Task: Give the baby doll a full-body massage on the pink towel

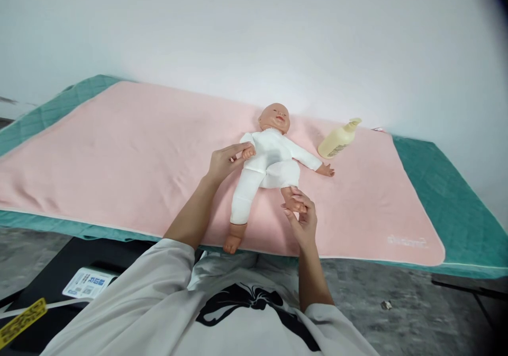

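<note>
A baby doll point(273, 152) with a white cloth body lies on its back on a pink mat point(130, 149), its head toward the wall. My left hand point(225, 161) pinches the doll's hand at the left of its body. With my right hand point(305, 219) I grip the doll's foot on the right, and that leg is bent at the knee. The doll's other leg stretches toward me, its foot near the mat's front edge. Its other arm reaches out to the right, the fingers spread.
A pale yellow pump bottle point(337, 140) lies tilted on the mat, right of the doll. Under the mat is a green quilted cover point(452, 197). A white wall point(254, 33) stands behind. Below the left side are a black surface point(47, 276) and a white labelled package point(88, 283).
</note>
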`<state>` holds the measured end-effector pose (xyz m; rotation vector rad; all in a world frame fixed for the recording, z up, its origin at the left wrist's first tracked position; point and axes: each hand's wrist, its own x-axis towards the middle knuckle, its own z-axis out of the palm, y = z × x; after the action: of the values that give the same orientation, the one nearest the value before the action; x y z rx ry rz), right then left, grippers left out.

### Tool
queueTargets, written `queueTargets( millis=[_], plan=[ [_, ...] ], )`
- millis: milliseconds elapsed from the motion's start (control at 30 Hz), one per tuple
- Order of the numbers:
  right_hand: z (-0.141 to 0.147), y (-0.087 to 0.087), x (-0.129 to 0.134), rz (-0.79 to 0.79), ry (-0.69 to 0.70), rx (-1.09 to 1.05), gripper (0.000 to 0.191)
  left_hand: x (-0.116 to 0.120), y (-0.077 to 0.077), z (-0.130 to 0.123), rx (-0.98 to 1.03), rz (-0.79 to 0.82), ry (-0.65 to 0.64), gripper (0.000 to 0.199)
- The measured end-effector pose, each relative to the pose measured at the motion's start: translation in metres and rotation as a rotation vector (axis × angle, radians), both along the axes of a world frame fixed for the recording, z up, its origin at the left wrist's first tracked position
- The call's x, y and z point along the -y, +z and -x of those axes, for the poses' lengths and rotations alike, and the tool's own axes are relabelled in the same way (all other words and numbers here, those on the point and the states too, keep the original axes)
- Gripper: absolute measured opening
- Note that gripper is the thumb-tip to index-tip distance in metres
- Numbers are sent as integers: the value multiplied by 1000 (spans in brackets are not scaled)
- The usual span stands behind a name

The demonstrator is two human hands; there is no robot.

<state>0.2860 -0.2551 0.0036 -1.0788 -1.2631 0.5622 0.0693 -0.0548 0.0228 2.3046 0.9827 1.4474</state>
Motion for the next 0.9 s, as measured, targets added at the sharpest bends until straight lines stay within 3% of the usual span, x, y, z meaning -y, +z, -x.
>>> queueTargets(
  millis=[133, 233, 367, 500, 900],
  plan=[
    [-6, -3, 21, -10, 10, -84, 37, 1, 1, 1, 3, 51, 55, 30],
    [-14, -7, 38, 7, 63, -80, 40, 2, 3, 1, 59, 177, 115, 33],
    [-24, -18, 57, 53, 142, -31, 42, 0, 5, 2, 279, 383, 119, 41],
    [-29, -31, 70, 115, 144, -14, 40, -9, 7, 6, 550, 457, 153, 45],
    [-23, -47, 82, 185, 75, 107, 34, -35, -6, 31, 992, 909, 346, 29]
  ],
)
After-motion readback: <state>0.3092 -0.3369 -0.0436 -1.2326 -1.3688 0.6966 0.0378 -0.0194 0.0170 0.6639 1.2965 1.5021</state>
